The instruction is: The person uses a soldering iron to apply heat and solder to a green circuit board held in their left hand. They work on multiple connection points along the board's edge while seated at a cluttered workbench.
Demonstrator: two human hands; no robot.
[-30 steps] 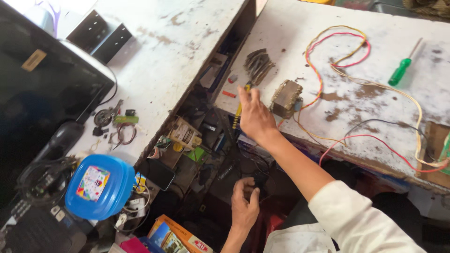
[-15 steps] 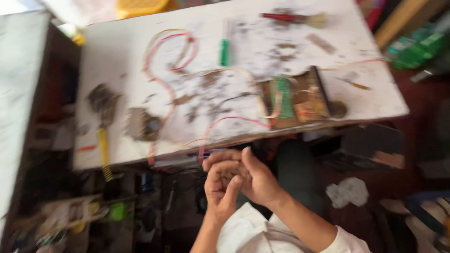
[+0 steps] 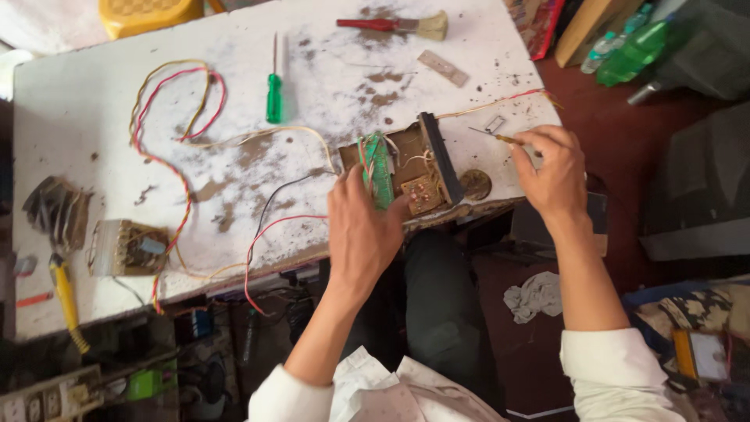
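**Hands on the circuit assembly at the worktop's near edge**

Far left of the white, stained worktop [image 3: 101, 117], a metal finned part [image 3: 56, 209] sits at the edge, w/ a yellow-handled tool [image 3: 64, 295] lying just below it at the near-left corner. Next to these rests a small transformer block [image 3: 126, 248]. A red-and-yellow wire loop [image 3: 176, 117] curls across the left half of the top, running down toward the near edge. A green-handled screwdriver [image 3: 273, 95] lies upright-on-the-page near the middle, well apart from your hands.

Your left hand [image 3: 366, 234] lies at the near edge, fingers spread & laid flat against the circuit assembly [image 3: 414, 168], thumb reaching toward its small brown board; fingertips touch the green board [image 3: 380, 168] standing on edge in it. The assembly itself sits at the near edge, right of centre, w/ a black bar along its right side & a round brass-coloured disc [image 3: 474, 184] just beside it.

Your right hand [image 3: 553, 173] is at the near-right corner, thumb & forefinger pinched on a thin yellow-tipped probe or wire end [image 3: 500, 137]; exactly which, can't tell. At the far edge, a red-handled brush [image 3: 394, 25] lies flat. Off the top, right, green bottles [image 3: 629, 48] stand on the floor; a crumpled grey rag [image 3: 533, 295] lies below.
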